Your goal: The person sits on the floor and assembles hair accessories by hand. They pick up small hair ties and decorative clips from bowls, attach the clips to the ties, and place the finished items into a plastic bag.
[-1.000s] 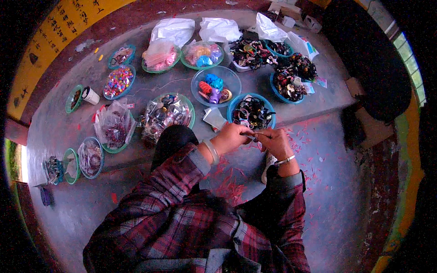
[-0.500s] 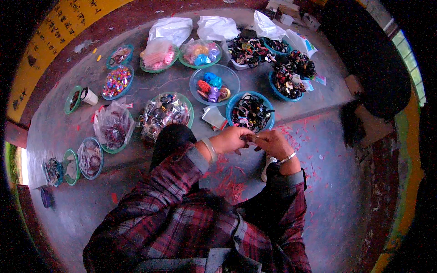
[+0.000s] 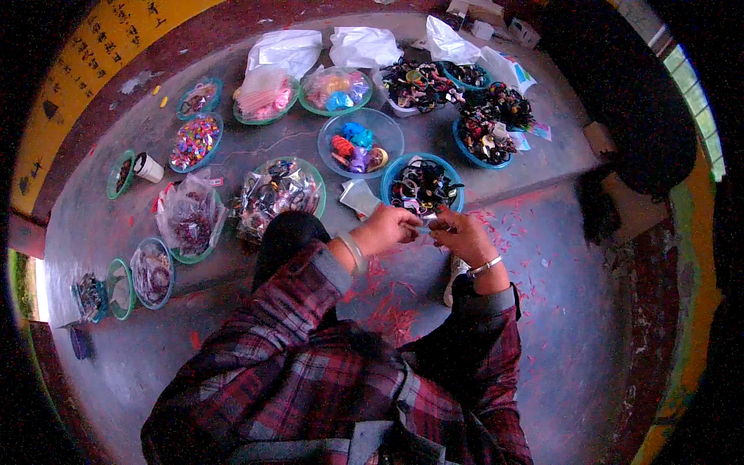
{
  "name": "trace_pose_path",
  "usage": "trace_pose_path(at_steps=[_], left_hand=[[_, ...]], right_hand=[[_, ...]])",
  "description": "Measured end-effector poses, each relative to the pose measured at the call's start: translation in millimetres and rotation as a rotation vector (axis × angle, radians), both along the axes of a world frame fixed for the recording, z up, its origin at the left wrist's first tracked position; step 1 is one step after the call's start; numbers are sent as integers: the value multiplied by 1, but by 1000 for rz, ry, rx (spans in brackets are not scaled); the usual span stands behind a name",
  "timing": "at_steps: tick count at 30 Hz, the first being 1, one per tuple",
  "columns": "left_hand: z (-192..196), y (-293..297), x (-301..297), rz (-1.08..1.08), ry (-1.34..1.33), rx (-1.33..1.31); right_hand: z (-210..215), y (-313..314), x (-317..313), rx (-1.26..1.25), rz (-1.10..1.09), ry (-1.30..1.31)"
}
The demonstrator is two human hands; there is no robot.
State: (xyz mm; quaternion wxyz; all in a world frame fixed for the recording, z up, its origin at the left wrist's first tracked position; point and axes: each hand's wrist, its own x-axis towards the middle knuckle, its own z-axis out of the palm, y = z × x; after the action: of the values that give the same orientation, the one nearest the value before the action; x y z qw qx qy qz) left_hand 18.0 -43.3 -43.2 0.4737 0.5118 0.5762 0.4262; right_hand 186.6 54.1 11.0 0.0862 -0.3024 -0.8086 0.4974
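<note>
In front of my raised knee, my left hand [image 3: 387,229] and my right hand [image 3: 463,236] face each other with a narrow gap between the fingertips. Both are closed in a pinch. Something small and pale shows between the fingers, too small to name. Just beyond the fingertips stands a blue basin [image 3: 462,203] heaped with black hair ties [image 3: 418,186], some with coloured or light parts. A few flat clear packets [image 3: 359,197] lie left of that basin, close to my left hand.
A clear bowl [image 3: 394,128] holds colourful bundles. Green basins [image 3: 322,190] of bagged accessories stand left, and a bowl of bright beads [image 3: 195,142] lies farther off. White plastic bags [image 3: 364,46] line the back. The raised slab's edge [image 3: 535,180] runs right; red scraps [image 3: 391,314] litter the floor.
My fingertips have drawn slightly apart. The small dark brownish thing that showed between them is no longer seen there, and a small pale bit shows instead. The whole view has shifted slightly.
</note>
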Motion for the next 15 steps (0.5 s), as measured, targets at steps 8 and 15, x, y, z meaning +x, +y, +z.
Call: trace_pose_path(at_steps=[8,15], left_hand=[[5,-2,-1,83,-264,-59],[-2,2,3,148,-246,104]], right_hand=[[-1,-7,-8,564,-58,216],[-14,-25,-19,898,118,-101]])
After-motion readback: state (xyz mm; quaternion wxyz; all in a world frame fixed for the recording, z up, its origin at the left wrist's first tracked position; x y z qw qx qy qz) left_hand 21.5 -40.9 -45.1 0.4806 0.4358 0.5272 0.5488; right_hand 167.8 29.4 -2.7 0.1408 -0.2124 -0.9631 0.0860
